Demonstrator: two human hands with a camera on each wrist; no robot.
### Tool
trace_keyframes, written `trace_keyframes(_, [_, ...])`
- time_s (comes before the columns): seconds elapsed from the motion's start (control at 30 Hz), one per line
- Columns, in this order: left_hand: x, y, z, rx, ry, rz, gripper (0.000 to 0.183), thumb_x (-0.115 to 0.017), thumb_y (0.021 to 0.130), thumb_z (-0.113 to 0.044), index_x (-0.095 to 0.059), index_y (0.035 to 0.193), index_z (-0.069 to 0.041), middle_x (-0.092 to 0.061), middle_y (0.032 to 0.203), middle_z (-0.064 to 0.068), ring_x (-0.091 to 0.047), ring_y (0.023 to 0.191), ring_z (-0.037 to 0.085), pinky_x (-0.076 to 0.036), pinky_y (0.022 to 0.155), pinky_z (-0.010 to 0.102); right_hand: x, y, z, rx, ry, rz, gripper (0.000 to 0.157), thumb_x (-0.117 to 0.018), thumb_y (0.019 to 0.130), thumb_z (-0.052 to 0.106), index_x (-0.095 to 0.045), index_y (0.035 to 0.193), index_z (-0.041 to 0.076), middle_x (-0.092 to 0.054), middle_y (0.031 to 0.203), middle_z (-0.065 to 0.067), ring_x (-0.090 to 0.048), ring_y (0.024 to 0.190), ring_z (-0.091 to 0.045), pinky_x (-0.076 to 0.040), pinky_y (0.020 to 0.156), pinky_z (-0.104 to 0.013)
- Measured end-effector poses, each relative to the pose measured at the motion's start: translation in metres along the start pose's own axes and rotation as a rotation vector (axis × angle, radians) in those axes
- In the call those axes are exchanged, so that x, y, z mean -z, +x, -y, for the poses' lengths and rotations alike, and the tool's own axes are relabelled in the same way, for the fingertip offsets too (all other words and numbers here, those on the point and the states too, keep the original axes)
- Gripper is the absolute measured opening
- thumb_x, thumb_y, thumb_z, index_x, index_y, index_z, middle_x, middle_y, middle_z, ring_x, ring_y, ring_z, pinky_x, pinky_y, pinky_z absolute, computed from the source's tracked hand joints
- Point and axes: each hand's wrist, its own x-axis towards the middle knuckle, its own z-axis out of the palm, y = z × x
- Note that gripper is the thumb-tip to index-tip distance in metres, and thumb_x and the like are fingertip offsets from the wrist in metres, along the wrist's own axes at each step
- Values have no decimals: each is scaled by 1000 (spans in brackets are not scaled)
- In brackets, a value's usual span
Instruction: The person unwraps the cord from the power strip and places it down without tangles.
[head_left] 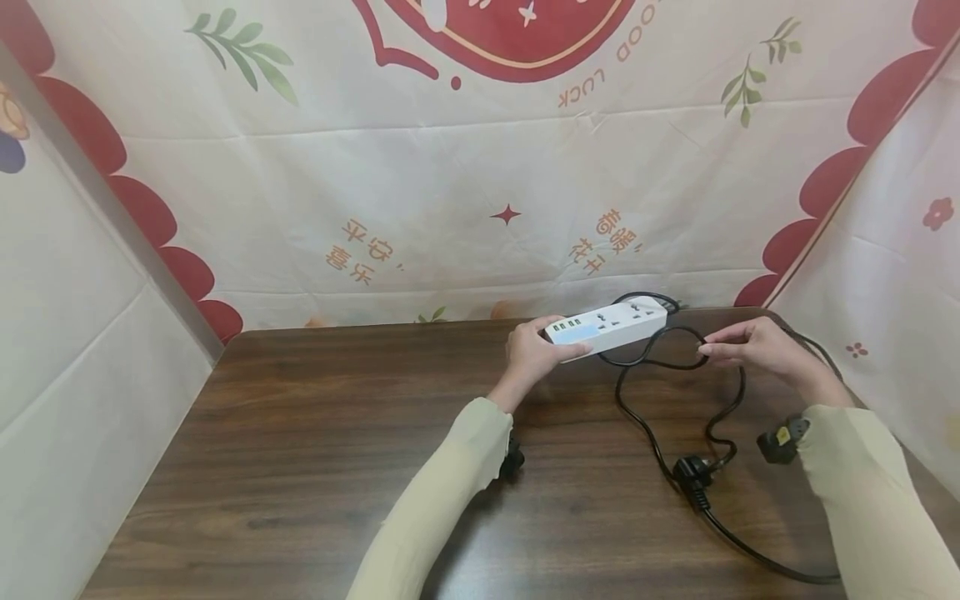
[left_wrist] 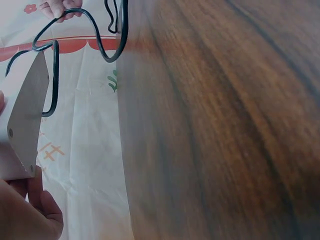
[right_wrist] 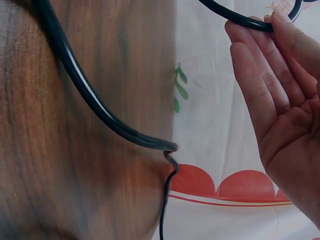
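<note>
My left hand (head_left: 534, 348) grips one end of a white power strip (head_left: 611, 327) near the table's far edge, thumb along its near side. Sockets and several small ports show on the strip's upper face; its pale underside (left_wrist: 31, 110) shows in the left wrist view. A black power cord (head_left: 651, 433) loops round the strip's far end and winds down over the table. Between thumb and fingertips, my right hand (head_left: 761, 350) pinches a loop of this cord, also seen in the right wrist view as a cord bend (right_wrist: 250, 22). The black plug (head_left: 693, 473) lies on the table.
The brown wooden table (head_left: 337, 450) ends at a printed cloth backdrop (head_left: 450, 183), with cloth walls left and right. More cord trails toward the front right, under the right sleeve (head_left: 862, 475). Dark wrist cameras (head_left: 782, 440) sit below the forearms.
</note>
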Motion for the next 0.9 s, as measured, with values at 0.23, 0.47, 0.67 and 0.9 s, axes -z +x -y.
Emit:
trace_keyframes(0.23, [0,1,0,-6,-7,-11,50,-85,60,-34,-69,105,-18,-67,90,-7,-56,75,3,-42,63,21,-7,8,-3,-40,-21,-12,50,-65,84,33,-59,109,-10,-69,93,-12,-66,84,-27,-39,86,-57])
trace_keyframes(0.47, [0,0,1,25,-93,7,53,-85,60,-32,-68,107,-17,-67,92,-6,-56,75,2,-45,62,21,-13,15,-2,-64,-14,-7,52,-66,83,34,-59,107,-12,-69,89,-14,-66,83,-29,-45,82,-50])
trace_keyframes(0.67, [0,-1,-2,15,-105,55,48,-85,60,-31,-68,104,-18,-66,91,-9,-56,76,1,-45,62,21,-14,20,3,-83,-54,-52,57,-65,83,38,-58,109,-12,-69,86,-15,-66,81,-29,-45,81,-51])
trace_keyframes(0.9, [1,-2,0,22,-101,82,47,-86,58,-33,-69,100,-19,-65,87,-11,-55,74,3,-43,61,22,-14,25,9,-107,-81,-118,59,-64,82,42,-59,109,-11,-69,84,-15,-66,80,-30,-42,82,-55])
